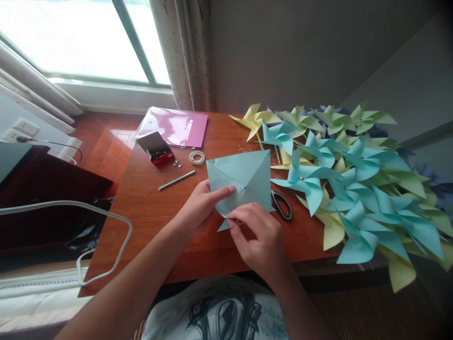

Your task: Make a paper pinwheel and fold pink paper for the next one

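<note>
A light blue paper square [244, 177], creased along its diagonals, lies on the wooden table [148, 208] in front of me. My left hand [200, 208] grips its left side, thumb lying across the paper toward the centre. My right hand [260, 238] pinches the lower corner of the same sheet, folding it inward. A small pin shows at the paper's centre. Black-handled scissors [282, 204] lie just right of the sheet, partly under it.
A big heap of finished paper pinwheels [354, 184] in blue, yellow and green covers the table's right side. A pink paper pack [177, 126], an open box of pins [157, 148], a tape roll [197, 157] and a thin stick [176, 180] lie behind. A white cable [116, 236] loops at left.
</note>
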Demonstrator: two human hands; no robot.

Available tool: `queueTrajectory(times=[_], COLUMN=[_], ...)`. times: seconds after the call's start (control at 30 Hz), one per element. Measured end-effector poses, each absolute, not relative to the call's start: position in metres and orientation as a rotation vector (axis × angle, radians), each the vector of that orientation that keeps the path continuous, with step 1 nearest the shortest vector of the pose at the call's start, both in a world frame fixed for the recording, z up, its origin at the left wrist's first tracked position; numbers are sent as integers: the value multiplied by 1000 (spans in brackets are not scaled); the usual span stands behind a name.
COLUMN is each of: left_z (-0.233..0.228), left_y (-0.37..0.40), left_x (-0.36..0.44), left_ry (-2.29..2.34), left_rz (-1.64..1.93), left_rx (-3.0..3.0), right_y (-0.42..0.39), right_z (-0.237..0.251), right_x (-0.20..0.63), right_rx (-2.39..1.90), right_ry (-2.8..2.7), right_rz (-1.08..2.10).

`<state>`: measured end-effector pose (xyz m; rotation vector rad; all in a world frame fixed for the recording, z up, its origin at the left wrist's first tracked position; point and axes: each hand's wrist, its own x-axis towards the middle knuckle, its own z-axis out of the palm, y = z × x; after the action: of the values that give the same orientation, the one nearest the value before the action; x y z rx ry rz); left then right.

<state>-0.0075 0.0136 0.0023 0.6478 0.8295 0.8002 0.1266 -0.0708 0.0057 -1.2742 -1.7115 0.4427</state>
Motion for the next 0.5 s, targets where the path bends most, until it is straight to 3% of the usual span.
queueTrajectory(times=[0.27,0.5], left_z=[5,5], left_y=[11,11], left_x=[-6,-5], left_ry=[802,789], left_rz=[826,859], left_rx=[626,637], right_y=[-70,-66], right_z=[16,15], right_x=[132,139], right_rx=[-1445,-1567], right_ry=[-1410,-1311], right_rz=[683,616])
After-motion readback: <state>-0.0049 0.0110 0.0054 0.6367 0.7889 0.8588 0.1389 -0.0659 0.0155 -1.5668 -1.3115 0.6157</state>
